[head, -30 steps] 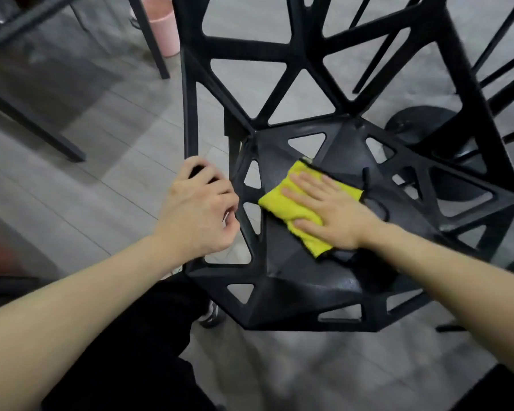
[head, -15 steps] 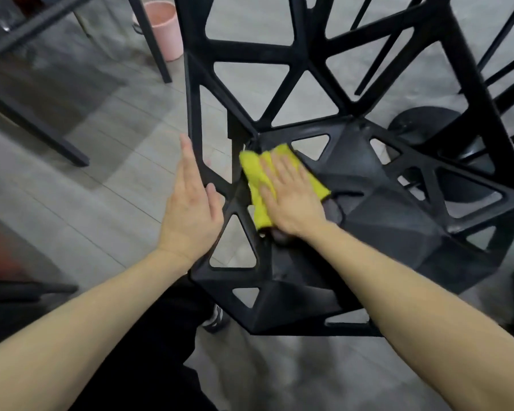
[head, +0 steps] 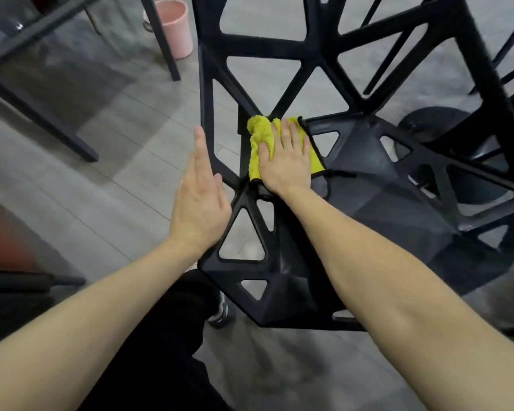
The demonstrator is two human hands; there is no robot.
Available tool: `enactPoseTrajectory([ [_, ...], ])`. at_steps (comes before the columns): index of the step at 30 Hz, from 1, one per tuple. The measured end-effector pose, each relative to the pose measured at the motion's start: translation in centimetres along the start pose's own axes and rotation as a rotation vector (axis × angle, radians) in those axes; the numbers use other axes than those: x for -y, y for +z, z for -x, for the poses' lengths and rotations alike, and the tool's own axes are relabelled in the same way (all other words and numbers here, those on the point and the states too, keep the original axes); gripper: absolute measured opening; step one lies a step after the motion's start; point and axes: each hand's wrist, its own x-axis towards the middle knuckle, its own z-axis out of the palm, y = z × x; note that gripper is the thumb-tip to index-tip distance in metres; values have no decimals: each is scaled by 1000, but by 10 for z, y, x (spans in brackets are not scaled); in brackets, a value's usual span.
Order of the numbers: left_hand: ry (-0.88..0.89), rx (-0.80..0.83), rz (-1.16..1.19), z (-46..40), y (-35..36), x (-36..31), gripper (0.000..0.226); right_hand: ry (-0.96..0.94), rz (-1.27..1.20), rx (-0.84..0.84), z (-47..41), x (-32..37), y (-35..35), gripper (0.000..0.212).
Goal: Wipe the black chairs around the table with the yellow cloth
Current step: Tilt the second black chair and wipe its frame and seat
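Note:
A black chair with triangular cut-outs fills the middle and right of the head view, its open lattice back rising at the top. The yellow cloth lies on the seat's far left corner, where seat and back meet. My right hand presses flat on the cloth with straight fingers. My left hand is held flat with straight fingers against the chair's left side bar, holding nothing.
A glass-topped table with dark legs stands at the upper left. A pink bin sits on the grey floor behind it. More black chair frames and a round dark base are at the right. My dark trouser leg is below the seat.
My right hand slid the cloth from the seat's middle to its far left corner by the back. My left hand let go of the side bar and straightened flat.

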Motion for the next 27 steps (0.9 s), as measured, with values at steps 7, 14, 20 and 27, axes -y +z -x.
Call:
enactPoseTrajectory([
  [7,-19,8,51,-1,-2,-2,77,-323,-31,122,163,-23,-8,70],
  [14,-30,-8,23,-8,0,0,77,37,-30,59,63,17,6,71],
  [20,-96,-46,55,-9,-7,-12,75,-279,69,52,208,-46,-24,67],
  [27,-357,-60,155,12,-1,-12,56,-260,187,79,188,-69,-27,78],
])
